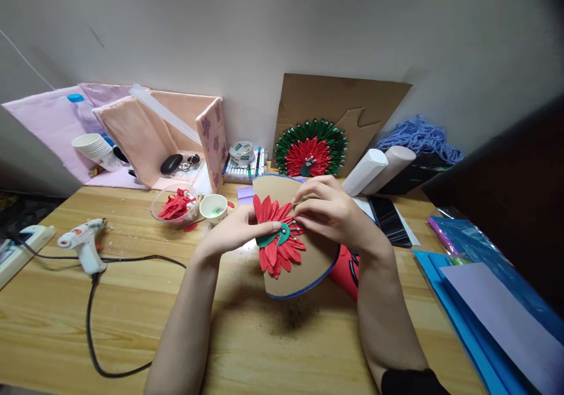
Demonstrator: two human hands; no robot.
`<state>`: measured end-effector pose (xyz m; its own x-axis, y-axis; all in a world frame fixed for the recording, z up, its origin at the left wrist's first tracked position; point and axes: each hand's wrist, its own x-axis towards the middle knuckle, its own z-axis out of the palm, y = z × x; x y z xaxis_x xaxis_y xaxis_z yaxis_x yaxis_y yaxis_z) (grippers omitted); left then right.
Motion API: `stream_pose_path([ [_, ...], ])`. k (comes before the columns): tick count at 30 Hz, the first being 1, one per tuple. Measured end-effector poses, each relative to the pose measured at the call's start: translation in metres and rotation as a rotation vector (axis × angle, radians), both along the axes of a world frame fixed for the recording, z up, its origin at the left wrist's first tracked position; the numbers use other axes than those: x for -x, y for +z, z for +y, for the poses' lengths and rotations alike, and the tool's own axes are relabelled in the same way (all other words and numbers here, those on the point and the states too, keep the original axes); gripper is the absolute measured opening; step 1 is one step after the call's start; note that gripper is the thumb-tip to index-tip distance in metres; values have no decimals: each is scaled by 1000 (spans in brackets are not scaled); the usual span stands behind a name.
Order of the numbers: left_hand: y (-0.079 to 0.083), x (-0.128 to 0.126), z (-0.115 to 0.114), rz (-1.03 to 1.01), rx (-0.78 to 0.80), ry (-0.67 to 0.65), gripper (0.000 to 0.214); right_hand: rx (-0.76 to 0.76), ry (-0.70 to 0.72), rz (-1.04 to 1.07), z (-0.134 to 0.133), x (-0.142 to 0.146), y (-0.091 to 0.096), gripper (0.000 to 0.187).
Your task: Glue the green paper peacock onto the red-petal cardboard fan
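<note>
My left hand [241, 228] grips a rounded cardboard piece [319, 254] with a blue edge, its thumb lying on a green cutout [268, 239]. Layered red petals [274, 260] fan out around the green cutout on the cardboard, with small pale beads near the thumb. At the upper right petals, my right hand [328, 210] has its fingertips drawn together. What sits between those fingertips is too small to make out. The cardboard is held tilted above the wooden table.
A white glue gun [86, 245] lies left, its black cord looping across the table [132, 318]. Nearby stand a clear bowl [175, 210] of red pieces and a paper cup [214, 208]. A red and green petalled piece [311, 151] leans on cardboard behind. Blue sheets [462, 318] lie right.
</note>
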<state>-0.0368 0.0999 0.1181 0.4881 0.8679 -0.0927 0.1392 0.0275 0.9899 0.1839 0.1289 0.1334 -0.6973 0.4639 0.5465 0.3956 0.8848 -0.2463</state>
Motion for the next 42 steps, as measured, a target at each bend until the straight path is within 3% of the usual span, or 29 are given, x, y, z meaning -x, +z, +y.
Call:
stream_pose_path([
  [13,0,1,0,-6,32,40,24,-36,-58,33,-1,-5,4,6],
  [19,-4,7,0,-62,57,112,26,-58,-180,103,0,-14,7,6],
  [22,-7,6,4,-86,58,244,26,-25,-328,264,1,-13,6,5],
  [25,-12,1,10,-245,70,465,29,124,-497,468,6,-11,0,20],
  [28,-16,-5,16,-402,126,700,33,271,-622,749,15,-11,-12,19],
  [30,-19,-9,19,-499,111,861,34,387,-637,850,23,-12,-20,19],
  [33,-22,-15,21,-646,30,1039,32,608,-549,825,30,-8,-31,25],
  [38,-24,-29,17,-698,48,1094,28,1109,-214,797,29,19,-36,38],
  [42,-19,-35,13,-735,96,981,28,1146,-161,824,24,32,-34,38],
])
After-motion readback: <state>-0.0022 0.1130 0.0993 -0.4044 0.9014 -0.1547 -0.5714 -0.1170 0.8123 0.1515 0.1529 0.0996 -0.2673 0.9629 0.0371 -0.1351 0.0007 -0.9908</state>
